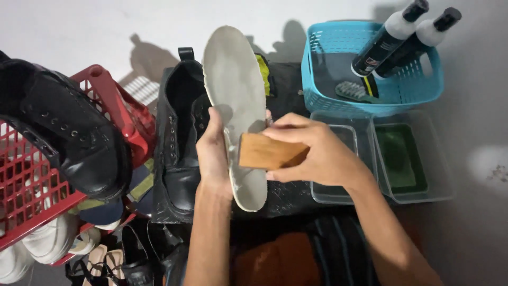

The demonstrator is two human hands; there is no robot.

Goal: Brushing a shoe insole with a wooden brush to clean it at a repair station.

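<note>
My left hand (212, 153) grips a long pale grey insole (235, 90) by its lower edge and holds it upright in the middle of the view. My right hand (316, 151) holds a wooden-backed brush (267, 152) flat against the insole's lower half. Just left of the insole stands a black lace-up boot (180, 137) on a dark mat.
A red basket (32, 180) at left carries another black boot (74, 132), with several shoes beneath it. At the back right a blue basket (323, 69) holds two bottles (389, 37) and a small brush (353, 91). Two clear tubs (413, 159) sit in front of it.
</note>
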